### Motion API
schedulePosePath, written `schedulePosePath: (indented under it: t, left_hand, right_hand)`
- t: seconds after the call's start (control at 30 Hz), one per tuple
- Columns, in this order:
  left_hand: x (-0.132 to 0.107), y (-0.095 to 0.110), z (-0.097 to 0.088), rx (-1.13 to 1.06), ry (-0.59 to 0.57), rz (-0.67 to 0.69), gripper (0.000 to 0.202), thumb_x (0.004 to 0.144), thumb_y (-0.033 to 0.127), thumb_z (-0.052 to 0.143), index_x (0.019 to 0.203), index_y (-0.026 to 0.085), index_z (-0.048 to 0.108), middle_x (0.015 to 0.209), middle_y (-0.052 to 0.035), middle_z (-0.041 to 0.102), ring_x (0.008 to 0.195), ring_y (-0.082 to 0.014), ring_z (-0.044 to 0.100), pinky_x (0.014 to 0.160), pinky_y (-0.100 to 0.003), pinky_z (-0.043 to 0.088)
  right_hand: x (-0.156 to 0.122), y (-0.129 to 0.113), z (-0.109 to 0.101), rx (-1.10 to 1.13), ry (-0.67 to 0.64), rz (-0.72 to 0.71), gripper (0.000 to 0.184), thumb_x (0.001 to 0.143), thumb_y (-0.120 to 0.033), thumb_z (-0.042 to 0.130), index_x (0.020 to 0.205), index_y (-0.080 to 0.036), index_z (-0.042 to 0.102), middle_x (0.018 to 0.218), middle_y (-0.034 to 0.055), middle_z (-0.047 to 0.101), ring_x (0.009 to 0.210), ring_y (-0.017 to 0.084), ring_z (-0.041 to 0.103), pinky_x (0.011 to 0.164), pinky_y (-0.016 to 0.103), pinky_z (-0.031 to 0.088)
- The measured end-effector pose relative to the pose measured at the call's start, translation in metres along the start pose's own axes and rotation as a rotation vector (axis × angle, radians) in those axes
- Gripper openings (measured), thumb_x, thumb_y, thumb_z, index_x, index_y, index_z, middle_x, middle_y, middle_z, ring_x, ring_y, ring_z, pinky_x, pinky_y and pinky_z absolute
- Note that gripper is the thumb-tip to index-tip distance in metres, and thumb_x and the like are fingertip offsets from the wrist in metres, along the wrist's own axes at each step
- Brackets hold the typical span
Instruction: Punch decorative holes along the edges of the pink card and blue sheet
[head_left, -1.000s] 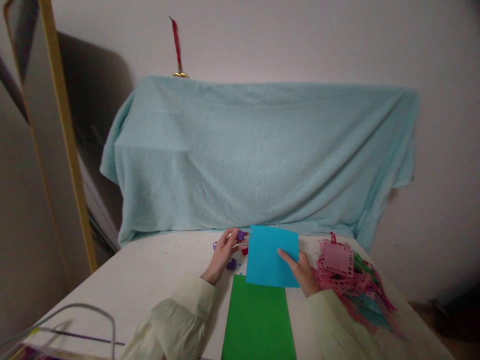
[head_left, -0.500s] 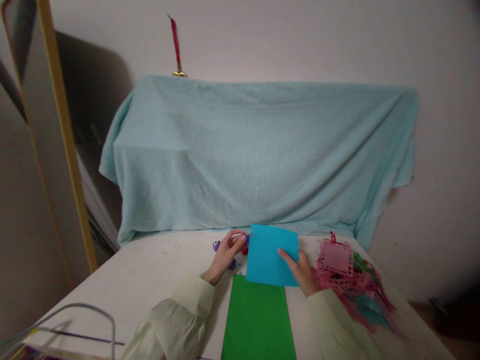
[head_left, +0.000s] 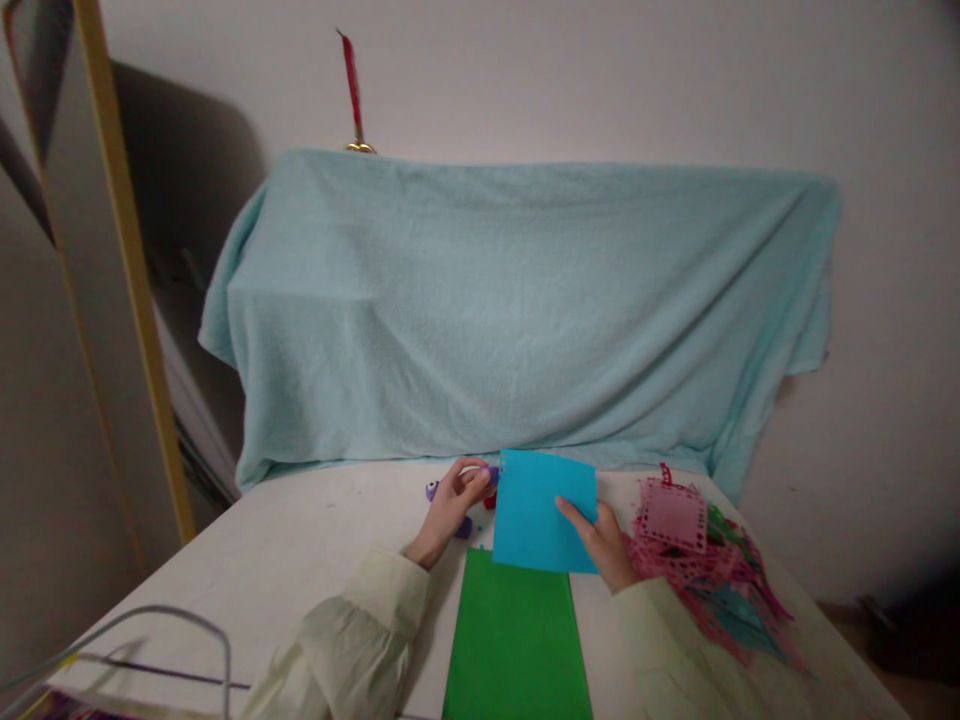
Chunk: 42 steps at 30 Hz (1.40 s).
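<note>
A blue sheet of paper (head_left: 536, 515) is held up over the table, pinched by its right part in my right hand (head_left: 606, 545), thumb on the front face. My left hand (head_left: 454, 505) is closed around a small purple paper punch (head_left: 493, 476) that sits at the sheet's upper left edge. A few tiny cut-outs show along that edge. Two more purple punches, one (head_left: 432, 490) left of my left hand and another (head_left: 464, 528) below it, lie on the table. A red item (head_left: 490, 502), partly hidden, is beside the sheet. A green sheet (head_left: 517, 640) lies flat nearer to me.
Punched pink paper (head_left: 675, 517) tops a heap of pink, green and blue paper strips (head_left: 694, 570) at the right of the white table (head_left: 300, 560). A light blue towel (head_left: 525, 310) hangs behind. A grey curved tube (head_left: 187, 615) stands at the front left.
</note>
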<state>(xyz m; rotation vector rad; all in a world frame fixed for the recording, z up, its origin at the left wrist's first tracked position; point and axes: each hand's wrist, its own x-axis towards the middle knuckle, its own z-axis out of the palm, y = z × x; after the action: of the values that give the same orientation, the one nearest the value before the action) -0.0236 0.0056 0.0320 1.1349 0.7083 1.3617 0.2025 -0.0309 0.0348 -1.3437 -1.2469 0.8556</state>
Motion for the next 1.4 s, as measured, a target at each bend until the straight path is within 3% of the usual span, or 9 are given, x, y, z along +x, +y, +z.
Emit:
schedulePosePath:
  t: [0.6, 0.87, 1.07, 1.2, 1.4]
  left_hand:
    - [0.0019, -0.0065, -0.005, 0.15, 0.018, 0.051, 0.032, 0.072, 0.037, 0.068, 0.095, 0.017, 0.055, 0.092, -0.0053, 0.062, 0.087, -0.0169, 0.06, 0.077, -0.028, 0.047]
    - [-0.0015, 0.0019, -0.0019, 0.095, -0.053, -0.047, 0.048, 0.066, 0.036, 0.073, 0.106, 0.019, 0.054, 0.083, -0.0028, 0.065, 0.07, -0.0145, 0.061, 0.068, -0.026, 0.046]
    - [-0.0015, -0.0024, -0.0034, 0.099, -0.07, -0.091, 0.052, 0.064, 0.032, 0.075, 0.111, 0.019, 0.056, 0.089, -0.0057, 0.067, 0.081, -0.0173, 0.062, 0.074, -0.028, 0.046]
    - [-0.0015, -0.0052, -0.0042, 0.097, -0.091, -0.134, 0.047, 0.062, 0.031, 0.077, 0.104, 0.016, 0.062, 0.1, -0.0094, 0.066, 0.09, -0.0202, 0.061, 0.081, -0.03, 0.045]
    - [-0.0022, -0.005, -0.0039, 0.086, -0.088, -0.143, 0.041, 0.063, 0.03, 0.076, 0.1, 0.015, 0.065, 0.096, -0.0093, 0.067, 0.086, -0.0191, 0.061, 0.08, -0.029, 0.044]
  right_hand:
    - [0.0011, 0.0051, 0.0005, 0.015, -0.024, -0.024, 0.038, 0.065, -0.049, 0.067, 0.086, -0.017, 0.07, 0.083, 0.0063, 0.072, 0.074, 0.025, 0.064, 0.069, 0.033, 0.048]
    - [0.0001, 0.0025, 0.0012, -0.032, -0.022, -0.011, 0.029, 0.067, -0.048, 0.065, 0.08, -0.023, 0.069, 0.08, 0.0032, 0.072, 0.076, 0.025, 0.063, 0.07, 0.033, 0.047]
    - [-0.0025, 0.0011, 0.0018, -0.047, -0.043, -0.02, 0.027, 0.068, -0.047, 0.063, 0.08, -0.023, 0.068, 0.08, 0.0024, 0.071, 0.077, 0.024, 0.063, 0.073, 0.033, 0.047]
    - [-0.0028, 0.0023, 0.0018, -0.054, -0.025, -0.019, 0.025, 0.067, -0.045, 0.065, 0.077, -0.023, 0.068, 0.075, 0.0022, 0.071, 0.074, 0.024, 0.062, 0.069, 0.032, 0.046]
    - [-0.003, 0.0021, 0.0022, -0.067, -0.028, -0.016, 0.023, 0.066, -0.045, 0.066, 0.075, -0.024, 0.067, 0.073, 0.0013, 0.07, 0.072, 0.024, 0.062, 0.068, 0.032, 0.046]
